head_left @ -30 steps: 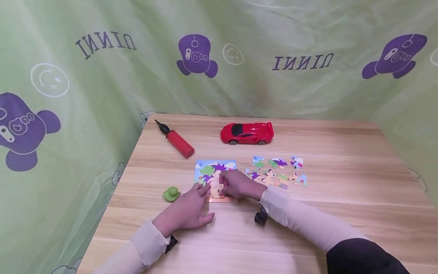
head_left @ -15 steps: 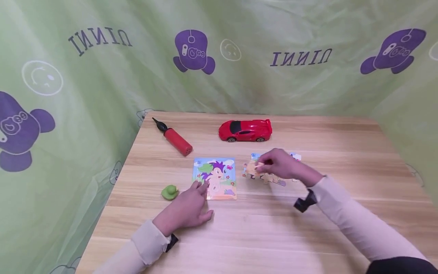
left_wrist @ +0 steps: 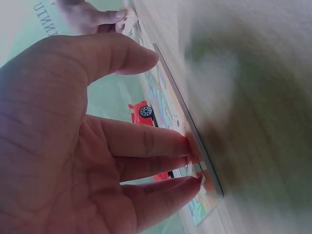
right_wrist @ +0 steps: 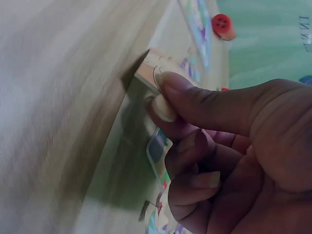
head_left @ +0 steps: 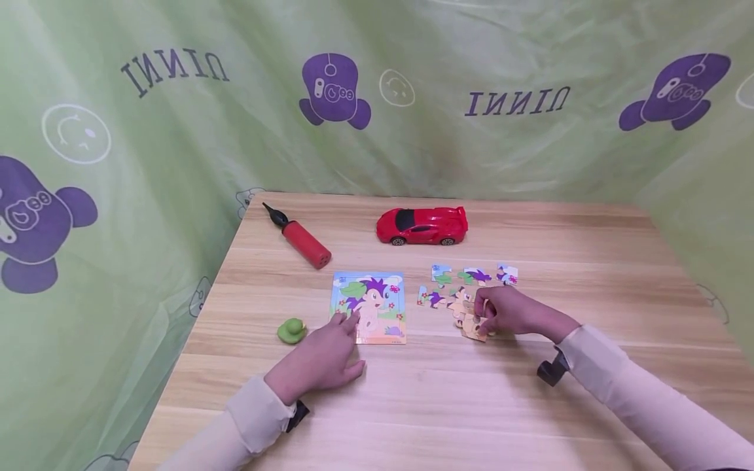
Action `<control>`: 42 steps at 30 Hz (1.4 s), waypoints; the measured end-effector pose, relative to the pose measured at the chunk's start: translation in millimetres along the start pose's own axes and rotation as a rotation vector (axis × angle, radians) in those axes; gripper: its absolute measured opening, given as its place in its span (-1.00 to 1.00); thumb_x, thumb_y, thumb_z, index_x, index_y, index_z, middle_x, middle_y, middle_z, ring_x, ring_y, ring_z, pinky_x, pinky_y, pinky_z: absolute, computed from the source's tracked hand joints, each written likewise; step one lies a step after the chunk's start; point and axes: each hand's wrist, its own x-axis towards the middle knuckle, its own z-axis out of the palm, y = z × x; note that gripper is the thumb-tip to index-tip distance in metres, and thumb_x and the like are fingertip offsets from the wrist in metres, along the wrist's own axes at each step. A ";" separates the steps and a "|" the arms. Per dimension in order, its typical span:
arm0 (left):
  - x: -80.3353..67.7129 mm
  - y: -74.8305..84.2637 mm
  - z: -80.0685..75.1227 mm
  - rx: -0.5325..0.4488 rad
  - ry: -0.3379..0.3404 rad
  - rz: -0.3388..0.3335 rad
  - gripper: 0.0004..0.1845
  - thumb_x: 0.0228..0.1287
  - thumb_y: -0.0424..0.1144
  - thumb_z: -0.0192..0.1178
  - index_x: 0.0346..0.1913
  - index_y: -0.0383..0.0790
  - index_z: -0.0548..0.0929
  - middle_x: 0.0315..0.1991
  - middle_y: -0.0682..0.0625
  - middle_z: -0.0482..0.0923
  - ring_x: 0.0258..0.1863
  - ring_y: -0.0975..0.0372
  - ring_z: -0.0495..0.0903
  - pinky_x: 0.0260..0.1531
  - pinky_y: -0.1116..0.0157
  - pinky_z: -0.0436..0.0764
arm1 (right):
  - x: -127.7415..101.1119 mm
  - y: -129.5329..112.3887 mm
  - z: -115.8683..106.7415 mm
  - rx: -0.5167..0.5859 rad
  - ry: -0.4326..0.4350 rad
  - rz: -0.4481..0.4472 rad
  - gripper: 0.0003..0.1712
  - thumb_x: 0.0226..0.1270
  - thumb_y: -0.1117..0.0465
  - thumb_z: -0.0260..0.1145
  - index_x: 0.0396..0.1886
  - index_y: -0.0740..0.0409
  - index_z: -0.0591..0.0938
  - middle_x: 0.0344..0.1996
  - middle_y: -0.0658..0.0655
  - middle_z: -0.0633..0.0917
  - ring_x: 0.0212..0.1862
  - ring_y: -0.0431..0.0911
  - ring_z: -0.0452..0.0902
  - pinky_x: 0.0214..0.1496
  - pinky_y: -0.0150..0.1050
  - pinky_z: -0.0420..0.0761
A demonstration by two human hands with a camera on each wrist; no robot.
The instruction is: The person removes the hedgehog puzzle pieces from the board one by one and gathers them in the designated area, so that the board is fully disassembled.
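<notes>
The wooden table (head_left: 530, 405) bears a pump (head_left: 300, 240), toy car (head_left: 422, 226), puzzle board (head_left: 370, 306), loose pieces (head_left: 465, 281) and green duck (head_left: 291, 330).

The right hand (right_wrist: 243, 161) filled the lower right of the right wrist view, its thumb and forefinger pinching the edge of a pale puzzle piece (right_wrist: 153, 68) lifted off the blurred wooden worktop (right_wrist: 58, 112). The other fingers (right_wrist: 195, 146) curled below. More loose puzzle pieces (right_wrist: 158, 151) lay on the worktop just beneath the hand. Farther off lay the puzzle board (right_wrist: 200, 22), and beyond it the round end of a red pump (right_wrist: 223, 24) before green cloth (right_wrist: 273, 39).
</notes>
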 end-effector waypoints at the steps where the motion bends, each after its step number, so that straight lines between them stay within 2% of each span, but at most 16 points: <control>1: 0.5 0.5 -0.2 0.004 0.001 0.002 -0.45 0.29 0.15 0.19 -0.74 -0.16 0.51 0.41 -0.28 0.41 0.27 -0.09 0.48 0.12 0.09 0.64 | 1.4 -0.3 -0.5 -0.021 -0.005 0.007 -0.69 0.09 0.26 0.55 -0.34 0.13 0.53 -0.61 -0.04 0.46 -0.49 -0.20 0.35 -0.44 -0.39 0.33; 7: 3.1 2.9 -2.7 0.033 0.006 0.009 -0.44 0.29 0.13 0.19 -0.76 -0.15 0.47 0.37 -0.29 0.46 0.21 -0.08 0.51 0.01 0.13 0.68 | 11.4 -5.9 -3.4 -0.146 -0.036 0.055 -0.60 0.07 0.18 0.58 -0.48 0.13 0.45 -0.60 -0.02 0.41 -0.45 -0.16 0.35 -0.40 -0.35 0.31; 13: 3.2 3.4 -2.6 0.020 -0.001 -0.002 -0.48 0.28 0.11 0.20 -0.64 -0.27 0.64 0.37 -0.32 0.44 0.24 -0.13 0.50 0.02 0.09 0.69 | 17.4 -13.4 0.5 -0.297 0.000 0.073 -0.55 -0.01 0.05 0.62 -0.64 0.05 0.47 -0.68 -0.05 0.43 -0.53 -0.18 0.36 -0.46 -0.35 0.32; 19: 2.3 2.2 -2.6 0.032 0.027 0.010 -0.44 0.30 0.10 0.17 -0.78 -0.18 0.51 0.33 -0.31 0.49 0.17 -0.10 0.53 -0.02 0.11 0.69 | 18.4 -24.7 3.2 -0.373 0.026 0.055 -0.55 0.01 -0.01 0.61 -0.66 0.02 0.49 -0.71 -0.07 0.42 -0.56 -0.19 0.31 -0.51 -0.35 0.28; 24: 6.6 -0.6 -0.9 -0.027 0.089 -0.020 -0.48 0.34 0.05 0.16 -0.74 -0.15 0.48 0.22 -0.23 0.62 0.08 -0.05 0.59 -0.02 0.15 0.68 | 32.0 -57.5 18.4 -0.340 0.145 -0.074 -0.71 0.22 0.05 0.48 -0.52 -0.01 0.53 -0.65 -0.07 0.49 -0.53 -0.19 0.35 -0.47 -0.35 0.37; 26: 7.0 -2.3 -0.2 -0.066 0.106 -0.040 -0.52 0.34 0.04 0.17 -0.66 -0.18 0.57 0.20 -0.20 0.64 0.08 -0.03 0.59 0.02 0.17 0.66 | 43.9 -76.9 31.3 -0.304 0.189 -0.156 -0.82 0.30 0.06 0.41 -0.39 0.01 0.62 -0.56 -0.06 0.58 -0.47 -0.19 0.44 -0.38 -0.32 0.49; 27: 6.6 -3.7 0.6 -0.083 0.116 -0.043 -0.57 0.34 0.04 0.18 -0.56 -0.22 0.65 0.20 -0.19 0.64 0.10 -0.04 0.58 0.06 0.15 0.64 | 50.3 -87.4 37.8 -0.299 0.195 -0.195 -0.85 0.33 0.06 0.38 -0.30 0.03 0.66 -0.49 -0.04 0.65 -0.41 -0.17 0.51 -0.31 -0.28 0.57; 29: 5.2 -7.3 1.5 -0.105 0.125 -0.027 -0.61 0.33 0.03 0.18 -0.27 -0.26 0.76 0.22 -0.19 0.63 0.19 -0.09 0.54 0.22 0.07 0.56 | 63.8 -105.3 52.0 -0.302 0.182 -0.256 -0.76 0.38 0.06 0.32 -0.11 0.09 0.70 -0.27 0.02 0.74 -0.20 -0.12 0.64 -0.06 -0.19 0.67; 32: 0.0 -13.9 1.1 -0.133 0.159 0.007 -0.53 0.34 0.01 0.17 0.19 -0.17 0.67 0.31 -0.22 0.54 0.32 -0.18 0.46 0.38 -0.11 0.39 | 82.6 -126.5 67.0 -0.322 0.147 -0.331 -0.60 0.43 0.01 0.27 0.13 0.10 0.67 0.05 0.06 0.73 0.17 -0.05 0.62 0.29 -0.11 0.59; 34: -5.1 -16.5 -1.7 -0.117 0.200 0.001 -0.54 0.34 0.00 0.18 0.20 -0.14 0.67 0.28 -0.22 0.55 0.32 -0.16 0.47 0.39 -0.13 0.38 | 92.9 -137.5 72.8 -0.328 0.130 -0.356 -0.56 0.44 -0.02 0.26 0.18 0.09 0.65 0.10 0.06 0.70 0.27 -0.04 0.56 0.35 -0.10 0.55; 37: -14.5 -15.3 -5.9 -0.068 0.242 -0.043 -0.60 0.33 0.01 0.19 0.07 -0.16 0.74 0.15 -0.20 0.65 0.22 -0.09 0.57 0.31 -0.04 0.48 | 106.4 -147.7 80.3 -0.357 0.128 -0.392 -0.54 0.41 -0.06 0.29 0.18 0.07 0.65 0.01 0.03 0.68 0.12 -0.11 0.58 0.23 -0.20 0.61; 39: -21.6 -11.8 -6.8 -0.029 0.215 -0.073 -0.60 0.33 0.05 0.19 -0.05 -0.19 0.77 0.04 -0.22 0.71 0.16 -0.09 0.62 0.28 -0.02 0.50 | 112.2 -152.7 85.9 -0.380 0.123 -0.393 -0.52 0.37 -0.09 0.33 0.14 0.09 0.65 -0.07 0.02 0.66 -0.03 -0.15 0.56 0.09 -0.26 0.63; 42: -30.4 -5.8 -4.5 -0.010 0.115 -0.087 -0.52 0.32 0.12 0.17 -0.07 -0.24 0.77 0.09 -0.34 0.66 0.19 -0.20 0.59 0.33 -0.11 0.45 | 117.4 -158.3 94.2 -0.409 0.103 -0.370 -0.44 0.31 -0.17 0.36 0.11 0.12 0.62 -0.16 0.02 0.63 -0.16 -0.18 0.49 -0.02 -0.30 0.63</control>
